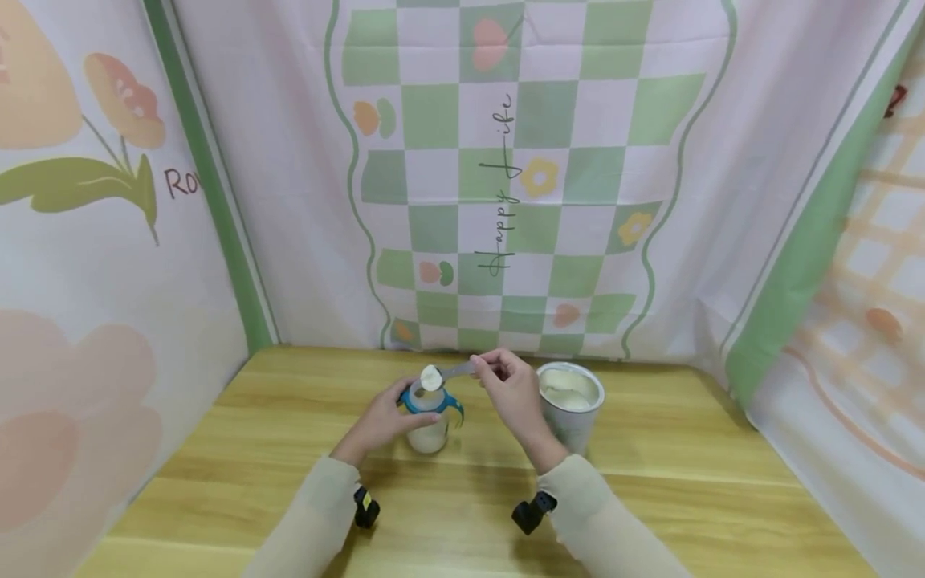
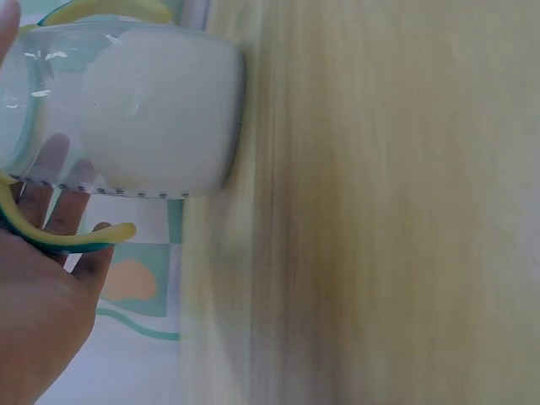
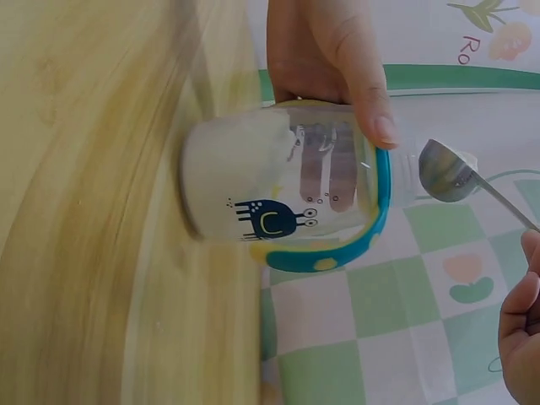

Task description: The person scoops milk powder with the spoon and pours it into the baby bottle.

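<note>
My left hand (image 1: pixel 385 421) grips a clear baby bottle (image 1: pixel 428 438) around its neck, thumb in front and fingers behind. The bottle stands upright on the table, holds pale contents, and has a blue-and-yellow handle ring (image 3: pixel 381 198) and an open top. A printed dark cartoon creature shows on its side in the right wrist view. Between thumb and fingers my right hand (image 1: pixel 515 397) pinches the handle of a small scoop (image 3: pixel 445 173). White powder (image 1: pixel 431 377) fills the scoop, which is held right at the bottle's mouth. The left wrist view shows the bottle's graduated side (image 2: pixel 160 110).
Just right of my right hand stands an uncovered tin (image 1: pixel 576 419) containing pale powder. The wooden table (image 1: pixel 665 482) ends at a patterned curtain (image 1: pixel 433 177) behind, with more fabric on both sides. Each wrist carries a small black camera (image 1: pixel 533 512).
</note>
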{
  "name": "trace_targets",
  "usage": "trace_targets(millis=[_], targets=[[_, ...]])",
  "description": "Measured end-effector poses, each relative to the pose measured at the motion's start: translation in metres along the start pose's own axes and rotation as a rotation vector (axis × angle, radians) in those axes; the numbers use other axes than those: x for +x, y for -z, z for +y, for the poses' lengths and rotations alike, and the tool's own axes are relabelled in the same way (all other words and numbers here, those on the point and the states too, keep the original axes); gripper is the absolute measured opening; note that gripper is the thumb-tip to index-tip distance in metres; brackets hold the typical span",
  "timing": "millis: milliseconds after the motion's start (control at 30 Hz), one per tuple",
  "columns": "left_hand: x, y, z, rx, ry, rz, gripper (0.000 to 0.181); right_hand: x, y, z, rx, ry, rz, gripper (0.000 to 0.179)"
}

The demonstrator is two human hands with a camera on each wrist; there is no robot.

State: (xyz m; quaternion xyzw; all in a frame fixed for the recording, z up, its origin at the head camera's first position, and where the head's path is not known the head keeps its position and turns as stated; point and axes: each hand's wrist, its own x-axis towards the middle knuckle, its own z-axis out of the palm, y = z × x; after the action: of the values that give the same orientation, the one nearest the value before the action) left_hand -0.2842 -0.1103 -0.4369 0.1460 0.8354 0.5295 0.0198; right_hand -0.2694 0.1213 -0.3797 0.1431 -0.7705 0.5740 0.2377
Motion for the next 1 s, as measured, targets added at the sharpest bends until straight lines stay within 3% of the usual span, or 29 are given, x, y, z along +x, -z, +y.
trace_targets(millis=[300,600,1000], targets=[[0.002,-0.001,-0.002,-0.001,0.014,-0.022,0.087,-0.005,-0.005,0.001,-0.056,0.044,-0.026,0.021],[0.002,-0.001,0.0,-0.01,0.031,-0.009,0.085,-0.007,-0.012,0.005,-0.07,0.215,-0.024,0.011],[0.001,-0.001,0.0,-0.013,0.032,-0.017,0.077,-0.01,-0.014,0.009,-0.209,0.487,-0.081,0.006]])
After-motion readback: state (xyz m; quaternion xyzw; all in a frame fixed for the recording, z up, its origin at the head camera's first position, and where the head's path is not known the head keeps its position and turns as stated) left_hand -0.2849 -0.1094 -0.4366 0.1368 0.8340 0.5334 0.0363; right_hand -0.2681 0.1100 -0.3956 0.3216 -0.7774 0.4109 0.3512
